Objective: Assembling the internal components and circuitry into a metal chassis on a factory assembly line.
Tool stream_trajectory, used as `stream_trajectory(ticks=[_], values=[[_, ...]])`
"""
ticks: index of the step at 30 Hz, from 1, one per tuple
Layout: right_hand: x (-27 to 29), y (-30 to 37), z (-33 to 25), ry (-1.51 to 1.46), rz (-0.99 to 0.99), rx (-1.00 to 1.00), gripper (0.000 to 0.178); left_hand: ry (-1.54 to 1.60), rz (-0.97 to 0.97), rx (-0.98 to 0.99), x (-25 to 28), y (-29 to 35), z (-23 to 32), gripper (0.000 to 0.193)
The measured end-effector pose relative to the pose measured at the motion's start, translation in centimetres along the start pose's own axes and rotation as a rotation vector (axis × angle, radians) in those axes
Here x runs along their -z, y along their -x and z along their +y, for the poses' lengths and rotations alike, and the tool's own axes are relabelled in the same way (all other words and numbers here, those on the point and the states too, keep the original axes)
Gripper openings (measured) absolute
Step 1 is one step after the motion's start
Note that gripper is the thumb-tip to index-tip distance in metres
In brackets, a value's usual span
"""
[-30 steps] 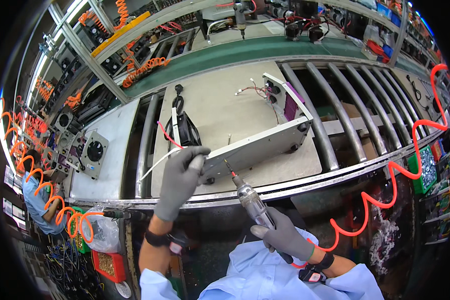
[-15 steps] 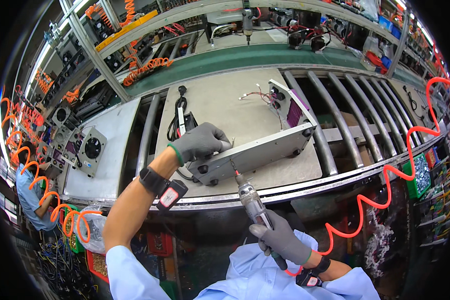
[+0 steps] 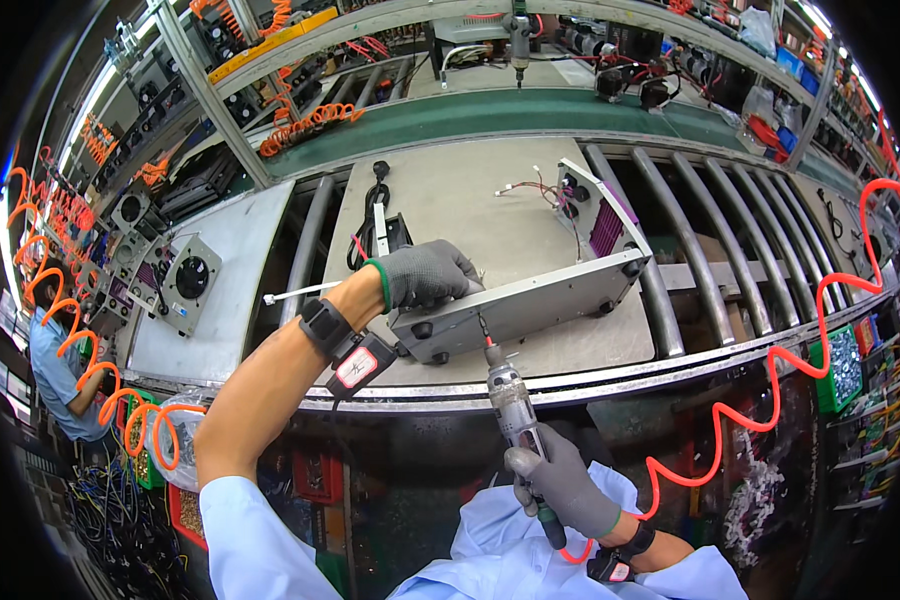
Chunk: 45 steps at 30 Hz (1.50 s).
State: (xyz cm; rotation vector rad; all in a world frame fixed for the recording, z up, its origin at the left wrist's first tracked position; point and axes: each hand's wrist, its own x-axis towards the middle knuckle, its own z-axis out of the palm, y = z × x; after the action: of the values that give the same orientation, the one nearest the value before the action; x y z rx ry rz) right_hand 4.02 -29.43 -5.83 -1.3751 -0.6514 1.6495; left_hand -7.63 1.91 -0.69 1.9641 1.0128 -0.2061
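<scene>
A grey metal chassis (image 3: 545,312) stands on its side on the pale work board (image 3: 460,190), its underside with black feet facing me. My gloved left hand (image 3: 425,275) is closed at the chassis's upper edge, towards its left end; the fingertips are partly hidden. In my gloved right hand (image 3: 567,482) is an air screwdriver (image 3: 511,400), its bit pointing up at a spot on the underside near my left fingers. Whether the tip sits in a screw is too small to tell. A purple finned part (image 3: 606,232) and loose wires (image 3: 535,188) show at the chassis's right end.
A black power cord (image 3: 370,205) lies behind my left hand. Metal rollers (image 3: 690,250) flank the board. The screwdriver's red coiled hose (image 3: 715,415) loops away to the right. Another person (image 3: 60,360) works at far left, near assembled fan units (image 3: 192,280). A green bin (image 3: 838,365) holds small hardware.
The scene has shifted slightly right in the picture. A white cable tie-like strip now shows beside my left wrist. Both hands keep nearly the same places on the chassis and screwdriver.
</scene>
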Motion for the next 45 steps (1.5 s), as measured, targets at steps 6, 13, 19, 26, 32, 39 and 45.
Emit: stream_trajectory(ticks=[6,13,19,26,32,39,45], values=[[-0.2,0.1,0.0,-0.057,-0.027,-0.034,0.038,-0.082,-0.035,0.036,0.1,-0.7,-0.1,0.027],[-0.5,0.5,-0.5,-0.013,-0.010,-0.044,0.038,-0.074,-0.051,0.022,0.2,-1.0,-0.5,0.021],[-0.1,0.4,0.0,-0.012,-0.049,0.014,0.039,-0.072,-0.106,0.055,0.7,-1.4,-0.2,0.020],[5.0,1.8,1.5,0.127,0.028,-0.024,0.040,-0.300,0.774,-0.532,-5.8,2.7,1.6,0.020],[7.7,0.8,3.1,0.087,0.052,-0.057,0.031,-0.268,0.742,-0.348,-16.9,2.3,0.1,0.011],[8.1,-1.6,2.9,-0.009,-0.012,-0.090,0.032,-0.008,0.864,-0.317,-20.3,0.3,-4.1,0.017],[8.3,0.3,2.1,-0.004,-0.046,-0.105,0.030,0.849,0.547,0.002,-20.6,2.0,-3.4,0.034]])
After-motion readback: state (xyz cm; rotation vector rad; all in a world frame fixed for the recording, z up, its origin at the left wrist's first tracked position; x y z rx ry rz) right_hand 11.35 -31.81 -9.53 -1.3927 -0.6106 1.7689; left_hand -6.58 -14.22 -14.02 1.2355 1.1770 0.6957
